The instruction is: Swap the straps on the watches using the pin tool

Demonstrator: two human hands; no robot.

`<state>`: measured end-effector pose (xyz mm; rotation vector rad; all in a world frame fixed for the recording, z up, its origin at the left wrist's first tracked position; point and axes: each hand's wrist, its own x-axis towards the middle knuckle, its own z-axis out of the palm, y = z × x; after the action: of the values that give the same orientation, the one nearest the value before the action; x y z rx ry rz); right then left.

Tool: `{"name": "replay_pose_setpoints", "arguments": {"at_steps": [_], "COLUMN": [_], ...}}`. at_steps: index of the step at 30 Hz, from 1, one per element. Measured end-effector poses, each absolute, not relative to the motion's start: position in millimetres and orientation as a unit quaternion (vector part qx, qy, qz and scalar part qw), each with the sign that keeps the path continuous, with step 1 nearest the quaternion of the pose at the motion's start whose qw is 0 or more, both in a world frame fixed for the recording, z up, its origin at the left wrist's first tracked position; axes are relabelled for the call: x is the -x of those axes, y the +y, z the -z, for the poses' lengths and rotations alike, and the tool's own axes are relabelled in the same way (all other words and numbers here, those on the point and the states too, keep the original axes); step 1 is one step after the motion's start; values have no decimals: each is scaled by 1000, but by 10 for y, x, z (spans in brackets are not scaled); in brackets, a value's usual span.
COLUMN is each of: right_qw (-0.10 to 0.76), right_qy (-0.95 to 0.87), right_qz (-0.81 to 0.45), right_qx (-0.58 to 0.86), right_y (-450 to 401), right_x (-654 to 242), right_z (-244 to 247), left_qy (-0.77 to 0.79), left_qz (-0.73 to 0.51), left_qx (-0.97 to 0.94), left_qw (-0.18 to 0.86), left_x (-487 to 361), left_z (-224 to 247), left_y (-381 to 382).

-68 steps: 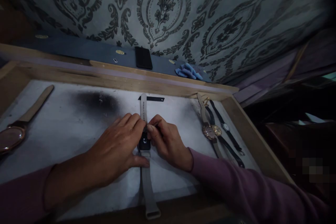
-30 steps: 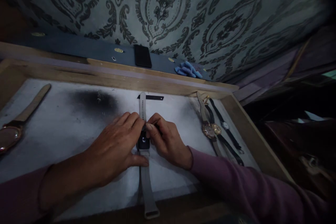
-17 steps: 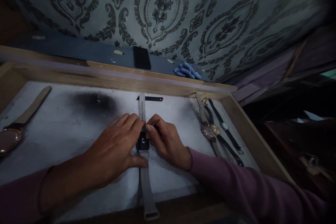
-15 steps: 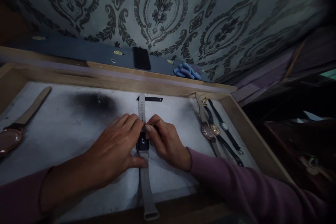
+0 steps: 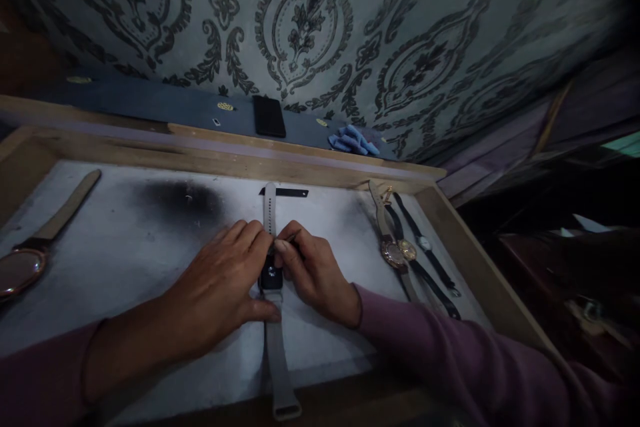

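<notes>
A smartwatch [image 5: 272, 275] with a light grey strap lies lengthwise in the wooden tray, its dark square back with a round sensor facing up. My left hand [image 5: 220, 287] steadies it, fingertips at the upper end of the case and thumb across the strap just below it. From the right, my right hand [image 5: 315, 273] pinches a small thin tool [image 5: 293, 237] against the case's upper edge, where the strap joins. Fingers hide the tool's tip and most of that joint. Beyond the strap's far end lies a flat dark blade [image 5: 293, 193].
Several wristwatches [image 5: 395, 253] lie at the tray's right side, and a large rose-gold watch [image 5: 23, 272] is at its left. Raised wooden walls [image 5: 460, 247] bound the tray. On the ledge behind are a black phone [image 5: 269, 116] and a crumpled blue cloth [image 5: 353, 139].
The view has shifted slightly. Both hands keep their places on the smartwatch, with only a small movement of the right fingers at the case's upper edge.
</notes>
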<state>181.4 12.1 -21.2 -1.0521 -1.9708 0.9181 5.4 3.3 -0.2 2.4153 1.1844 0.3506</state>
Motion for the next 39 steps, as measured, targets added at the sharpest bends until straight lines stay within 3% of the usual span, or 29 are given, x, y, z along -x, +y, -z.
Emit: {"name": "replay_pose_setpoints", "arguments": {"at_steps": [39], "right_qw": [344], "right_qy": [-778], "right_qz": [-338], "right_qx": [401], "right_y": [117], "right_x": [-1824], "right_z": [198], "left_qy": [428], "left_qz": [-132], "left_qx": [-868], "left_qw": [216], "left_x": [-69], "left_z": [-14], "left_y": [53]}}
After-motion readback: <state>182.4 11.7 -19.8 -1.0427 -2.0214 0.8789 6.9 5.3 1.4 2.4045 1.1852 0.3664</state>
